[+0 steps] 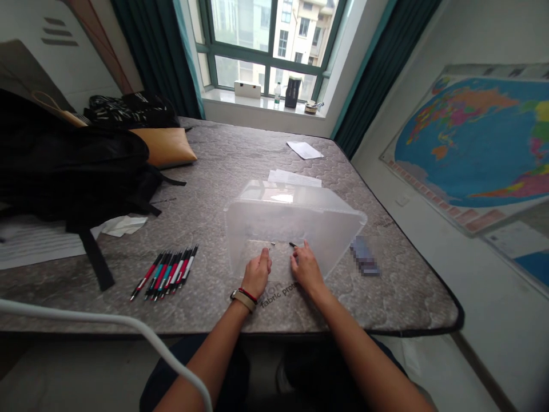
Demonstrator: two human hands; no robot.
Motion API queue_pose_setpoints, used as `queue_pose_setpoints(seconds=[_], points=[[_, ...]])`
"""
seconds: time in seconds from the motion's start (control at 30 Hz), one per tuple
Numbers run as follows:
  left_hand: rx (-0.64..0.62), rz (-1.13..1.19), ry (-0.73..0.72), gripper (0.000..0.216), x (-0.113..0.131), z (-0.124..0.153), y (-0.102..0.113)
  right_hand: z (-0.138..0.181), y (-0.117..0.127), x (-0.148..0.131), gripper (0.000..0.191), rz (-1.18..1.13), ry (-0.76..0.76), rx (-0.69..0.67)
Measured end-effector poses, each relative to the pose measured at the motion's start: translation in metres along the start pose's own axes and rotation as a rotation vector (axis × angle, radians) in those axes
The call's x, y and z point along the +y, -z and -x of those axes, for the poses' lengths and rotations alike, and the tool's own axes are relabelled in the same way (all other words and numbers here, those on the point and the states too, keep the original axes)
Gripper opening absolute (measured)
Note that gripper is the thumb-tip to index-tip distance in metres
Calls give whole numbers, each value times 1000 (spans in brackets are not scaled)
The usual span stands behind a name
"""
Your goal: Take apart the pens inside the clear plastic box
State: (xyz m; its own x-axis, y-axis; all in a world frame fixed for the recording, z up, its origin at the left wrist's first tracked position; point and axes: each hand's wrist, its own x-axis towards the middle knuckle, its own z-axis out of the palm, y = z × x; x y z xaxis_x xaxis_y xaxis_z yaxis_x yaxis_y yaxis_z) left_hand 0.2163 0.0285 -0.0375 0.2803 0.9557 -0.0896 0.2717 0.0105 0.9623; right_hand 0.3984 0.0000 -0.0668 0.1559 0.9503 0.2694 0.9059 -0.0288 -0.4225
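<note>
The two small pieces lie just beyond the fingers, inside a clear plastic box (pixel 343 207) that rests on its side on the mattress (pixel 206 189), its opening towards the near edge. The right hand (pixel 307 268) reaches into that opening with one finger stretched forward, apart from the others, which curl to the left; the short black piece (pixel 293 245) lies at the left side of these fingers, its near end reaching them, though whether they are clamped on it I cannot tell. The left hand (pixel 257 271) has its fingers curled together with the thumb along the top, and whether anything is pinched between them cannot be made out. The tiny silvery piece (pixel 273 244) lies just to the far right of its fingertips, between the two hands and left of the black one. Well to the left, a row of pens (pixel 165 273) lies on the mattress; right of the box sits a blurred bluish object (pixel 364 256).
</note>
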Motion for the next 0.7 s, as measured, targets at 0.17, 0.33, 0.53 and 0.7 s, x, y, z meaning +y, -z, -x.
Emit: queue_pose_setpoints(seconds=[0.17, 0.33, 0.53, 0.7], points=[[13, 29, 3, 63, 8, 0, 8, -2, 5, 0, 17, 179, -68, -95], [18, 69, 17, 65, 10, 0, 10, -13, 16, -10, 21, 350, -53, -129], [-23, 42, 36, 66, 8, 0, 10, -39, 27, -12, 25, 461, 144, -362], [-90, -93, 85, 66, 2, -4, 10, -56, 23, -7, 28, 502, 131, -450]])
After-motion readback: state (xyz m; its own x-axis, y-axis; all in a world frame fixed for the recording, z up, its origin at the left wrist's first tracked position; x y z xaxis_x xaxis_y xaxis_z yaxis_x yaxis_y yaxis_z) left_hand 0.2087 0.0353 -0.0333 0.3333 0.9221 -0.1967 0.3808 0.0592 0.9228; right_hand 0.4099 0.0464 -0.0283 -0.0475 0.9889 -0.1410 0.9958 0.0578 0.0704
